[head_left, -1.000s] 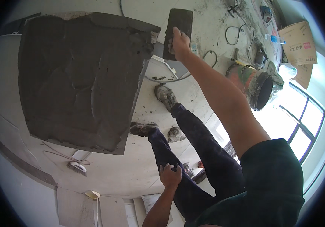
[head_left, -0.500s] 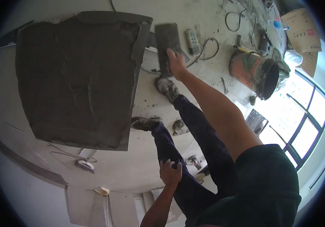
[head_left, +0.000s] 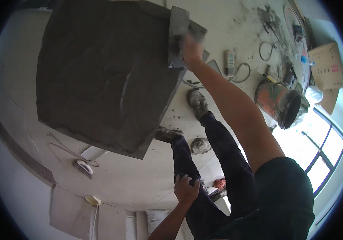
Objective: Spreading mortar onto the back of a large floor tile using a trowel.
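My right hand [head_left: 192, 50] is closed around the handle of a flat rectangular plastering trowel [head_left: 178, 28]. The trowel lies over the right edge of a large panel coated in dark grey mortar [head_left: 99, 76]; whether its blade touches the coat I cannot tell. Ridges and shallow marks run across the mortar, and its border is ragged. My left hand [head_left: 186, 189] rests on my left knee with fingers spread over the dark trousers, holding nothing that I can see. My shoes [head_left: 197, 102] stand beside the panel's right edge.
An orange, mortar-smeared bucket [head_left: 277, 102] lies on its side at right, near a power strip [head_left: 229, 64] with a looped cable. A cardboard box [head_left: 326, 66] is at the far right. At lower left are a brush [head_left: 83, 168] and a yellowish scoop-shaped thing [head_left: 93, 200].
My right hand has brought the trowel from beside the panel onto its right edge. The view has shifted, so the floor things appear farther right. My left hand stays on the knee.
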{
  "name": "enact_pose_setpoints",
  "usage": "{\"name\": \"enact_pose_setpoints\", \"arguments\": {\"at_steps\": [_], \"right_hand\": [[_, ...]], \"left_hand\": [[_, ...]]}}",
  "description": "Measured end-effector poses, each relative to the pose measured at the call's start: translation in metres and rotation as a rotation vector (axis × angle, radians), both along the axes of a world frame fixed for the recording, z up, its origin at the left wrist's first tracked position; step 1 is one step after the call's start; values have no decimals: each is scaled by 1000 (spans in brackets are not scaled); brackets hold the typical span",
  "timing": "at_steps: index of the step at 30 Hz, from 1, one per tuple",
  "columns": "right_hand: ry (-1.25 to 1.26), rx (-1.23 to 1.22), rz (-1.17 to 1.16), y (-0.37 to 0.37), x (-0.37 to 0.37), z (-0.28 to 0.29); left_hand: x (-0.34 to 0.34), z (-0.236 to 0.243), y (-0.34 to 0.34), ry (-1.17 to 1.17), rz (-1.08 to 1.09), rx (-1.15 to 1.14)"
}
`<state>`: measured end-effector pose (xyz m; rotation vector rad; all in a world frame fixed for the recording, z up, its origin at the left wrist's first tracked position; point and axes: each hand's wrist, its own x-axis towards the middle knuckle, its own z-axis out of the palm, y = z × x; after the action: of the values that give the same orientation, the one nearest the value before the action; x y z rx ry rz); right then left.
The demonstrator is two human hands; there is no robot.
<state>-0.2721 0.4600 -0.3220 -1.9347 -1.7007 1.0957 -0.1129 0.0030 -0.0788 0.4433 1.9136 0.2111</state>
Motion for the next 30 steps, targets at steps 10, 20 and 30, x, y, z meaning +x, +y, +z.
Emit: {"name": "enact_pose_setpoints", "arguments": {"at_steps": [10,20,30], "right_hand": [[151,-435,492,-94,-232,31],[-51,-615,1401,-205,-260,31],[-319,-127,1912,-159,-252,57]], "left_hand": [[-36,13,-30,8,246,107],[-96,-1,-29,-44,288,69],[-117,-5,58,-56,310,-111]]}}
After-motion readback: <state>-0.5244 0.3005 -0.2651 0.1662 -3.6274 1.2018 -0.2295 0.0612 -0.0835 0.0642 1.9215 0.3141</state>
